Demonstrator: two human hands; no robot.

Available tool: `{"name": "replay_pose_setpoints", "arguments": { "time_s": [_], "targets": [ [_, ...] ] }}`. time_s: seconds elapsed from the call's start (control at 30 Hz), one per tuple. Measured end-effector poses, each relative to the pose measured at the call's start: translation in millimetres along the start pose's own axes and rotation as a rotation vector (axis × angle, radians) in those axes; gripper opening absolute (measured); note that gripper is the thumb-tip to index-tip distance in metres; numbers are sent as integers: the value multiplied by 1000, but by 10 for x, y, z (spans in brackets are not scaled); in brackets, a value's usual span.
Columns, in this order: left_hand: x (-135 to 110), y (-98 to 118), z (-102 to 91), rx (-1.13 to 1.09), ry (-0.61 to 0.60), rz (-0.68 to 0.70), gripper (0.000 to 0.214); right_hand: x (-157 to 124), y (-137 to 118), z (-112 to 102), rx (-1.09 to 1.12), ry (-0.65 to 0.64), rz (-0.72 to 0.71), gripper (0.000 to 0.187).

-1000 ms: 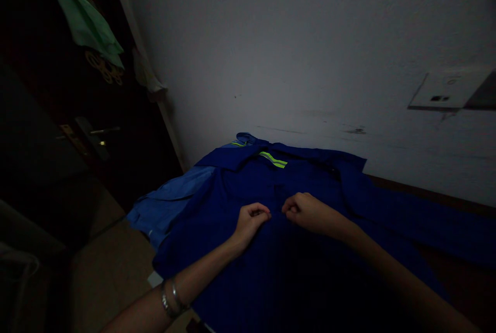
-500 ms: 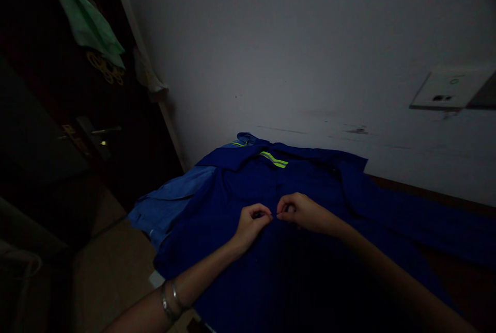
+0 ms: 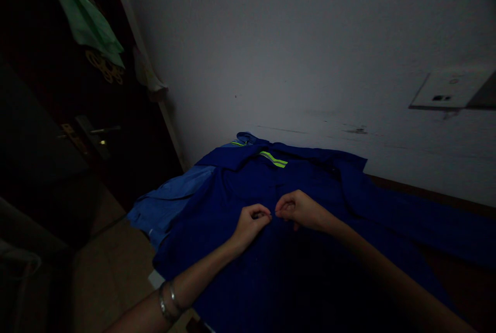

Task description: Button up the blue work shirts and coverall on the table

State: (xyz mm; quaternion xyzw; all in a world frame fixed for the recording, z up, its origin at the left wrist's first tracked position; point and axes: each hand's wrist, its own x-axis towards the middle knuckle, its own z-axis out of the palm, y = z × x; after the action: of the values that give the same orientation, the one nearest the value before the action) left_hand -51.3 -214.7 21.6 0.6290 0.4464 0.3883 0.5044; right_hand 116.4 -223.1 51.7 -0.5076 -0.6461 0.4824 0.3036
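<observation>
A dark blue work jacket lies spread out with its collar side toward the wall, and a yellow-green reflective strip shows on it. Over the middle of its front, my left hand pinches the cloth between thumb and forefinger. Just to the right, my right hand is pinched too, its fingertips a small gap away from the left ones. Whatever small part of the jacket sits between the fingertips is too dark to make out. Under the jacket's left side lies a lighter blue garment.
A pale wall rises behind the clothes, with a socket plate at right. To the left stands a dark door with a metal handle and a hanging green cloth. Tiled floor shows at lower left.
My right hand has shifted very slightly up and left, and its fingers have closed in more. My left hand and the jacket stay nearly where they were.
</observation>
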Motion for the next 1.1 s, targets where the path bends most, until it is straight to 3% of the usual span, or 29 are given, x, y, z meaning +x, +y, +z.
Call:
{"name": "replay_pose_setpoints", "arguments": {
  "time_s": [0.43,0.9,1.1],
  "targets": [
    [-6,41,9,72,-63,-104,30,13,31,11,40,-36,2,5],
    [8,169,-107,-2,-51,-183,29,-22,-70,91,-23,108,19,5],
    [-4,182,-114,-48,-86,-209,29,-62,-117,139,-166,152,-32,8]
  ]
}}
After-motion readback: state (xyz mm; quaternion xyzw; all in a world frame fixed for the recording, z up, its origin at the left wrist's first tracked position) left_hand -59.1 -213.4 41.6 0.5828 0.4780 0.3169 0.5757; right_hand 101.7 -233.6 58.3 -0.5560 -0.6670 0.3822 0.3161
